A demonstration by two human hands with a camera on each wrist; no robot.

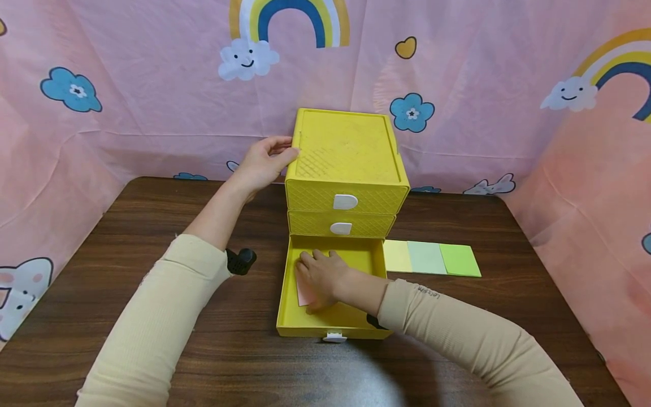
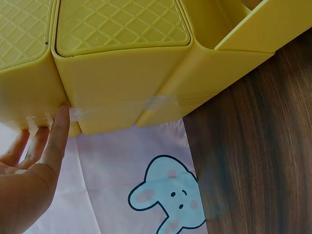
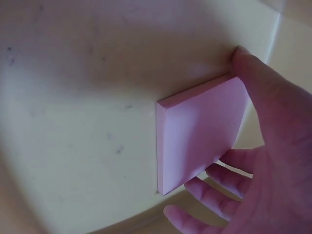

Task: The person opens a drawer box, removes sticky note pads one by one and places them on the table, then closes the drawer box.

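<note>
A yellow drawer cabinet [image 1: 348,150] stands on the table, its bottom drawer [image 1: 333,330] pulled out. Inside that drawer lies a pink sticky note pad [image 3: 202,131], partly covered by my right hand [image 1: 322,280] in the head view. My right thumb and fingers hold the pad at opposite edges. My left hand [image 1: 267,161] rests on the cabinet's upper left side, thumb at the top edge. In the left wrist view, the fingers [image 2: 57,134] of that hand lie fairly straight against the yellow side wall.
To the right of the drawer, yellow [image 1: 398,255], pale green [image 1: 426,258] and bright green sticky note pads [image 1: 460,260] lie in a row on the dark wooden table [image 1: 229,350]. The two upper drawers are closed, with white handles. A pink patterned cloth [image 1: 168,73] hangs behind.
</note>
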